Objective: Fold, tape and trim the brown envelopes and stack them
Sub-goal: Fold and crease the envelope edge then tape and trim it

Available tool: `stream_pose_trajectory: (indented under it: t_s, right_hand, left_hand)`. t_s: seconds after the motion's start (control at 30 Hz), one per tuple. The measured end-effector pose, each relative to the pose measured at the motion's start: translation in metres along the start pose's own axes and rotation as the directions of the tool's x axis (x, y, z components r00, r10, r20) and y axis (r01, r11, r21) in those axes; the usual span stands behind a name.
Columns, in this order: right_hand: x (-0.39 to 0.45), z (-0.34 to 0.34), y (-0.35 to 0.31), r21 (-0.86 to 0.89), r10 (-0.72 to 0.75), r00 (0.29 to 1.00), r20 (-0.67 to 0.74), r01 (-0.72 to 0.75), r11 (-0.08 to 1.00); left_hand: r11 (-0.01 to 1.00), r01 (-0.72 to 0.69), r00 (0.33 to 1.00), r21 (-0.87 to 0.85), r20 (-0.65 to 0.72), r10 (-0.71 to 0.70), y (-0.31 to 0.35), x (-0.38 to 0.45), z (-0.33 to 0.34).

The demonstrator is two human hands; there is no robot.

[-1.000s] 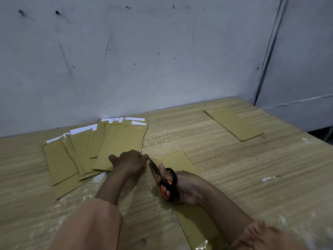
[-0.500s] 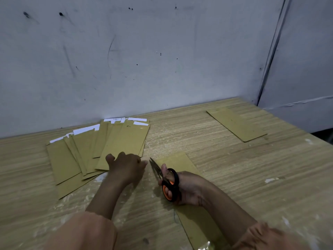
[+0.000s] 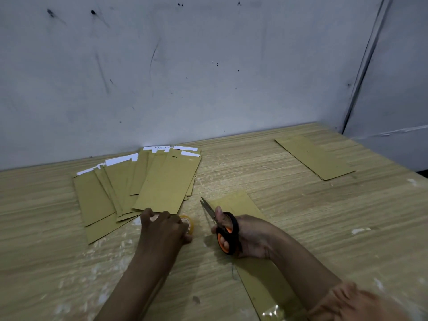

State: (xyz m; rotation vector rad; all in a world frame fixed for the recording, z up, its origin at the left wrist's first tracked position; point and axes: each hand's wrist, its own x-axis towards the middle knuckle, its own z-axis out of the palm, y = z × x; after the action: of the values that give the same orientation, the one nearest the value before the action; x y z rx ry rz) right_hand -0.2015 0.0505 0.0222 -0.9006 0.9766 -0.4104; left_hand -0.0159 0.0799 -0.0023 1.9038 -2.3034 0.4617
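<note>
Right now your right hand [image 3: 251,237] grips the orange-and-black scissors [image 3: 222,228], fingers through the loops, blades slightly parted and pointing away from you over the near envelope [image 3: 266,274]. That envelope lies lengthwise under your right wrist, its far end just beyond the blade tips. A glossy patch shows at its near end by your sleeve, possibly tape, though I cannot tell for sure. Your left hand [image 3: 163,228] curls over the roll of clear tape [image 3: 188,224], which sits on the bench [image 3: 324,216] just left of the scissors and touching the near edge of the fanned pile.

By my reading you are between taping and trimming on this one envelope: both tools are in hand and no cut is under way.

The fanned pile of envelopes [image 3: 139,186] spreads loosely to the left against the wall [image 3: 208,66], several with white strips showing at their far ends. Whether these are finished or waiting I cannot say. A single envelope [image 3: 315,158] lies well apart at the far right, near the corner where the wall turns.

For room, the bench is open to the right of your working envelope and between it and the far single one, so you can swing the scissors that way freely. On the left the pile crowds your tape hand, so pulling tape toward it risks snagging the top sheet. The bench's right edge falls away past the far envelope.
</note>
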Motion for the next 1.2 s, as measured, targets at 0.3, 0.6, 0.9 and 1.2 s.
stream_pose_trajectory:
  t_s: [0.3, 0.6, 0.9, 1.2]
  right_hand:
    - [0.001, -0.001, -0.001, -0.005, 0.016, 1.0, 0.01, -0.016, 1.0]
    - [0.001, -0.002, -0.001, -0.027, 0.029, 0.999, 0.029, -0.028, 0.999]
    - [-0.005, -0.004, -0.005, -0.015, 0.069, 0.996, 0.061, -0.069, 0.998]
    - [-0.015, -0.012, -0.009, -0.104, 0.104, 0.988, 0.113, -0.092, 0.99]
  left_hand:
    - [0.999, 0.016, 1.0, -0.047, 0.023, -0.014, 0.0, -0.005, 0.002]
    - [0.969, 0.086, 0.996, -0.23, -0.009, -0.09, -0.005, -0.003, 0.003]
    - [0.927, 0.24, 0.966, -0.289, -0.021, -0.257, -0.015, 0.013, -0.011]
    - [0.949, 0.246, 0.964, -0.197, 0.15, -0.218, 0.007, 0.064, -0.031]
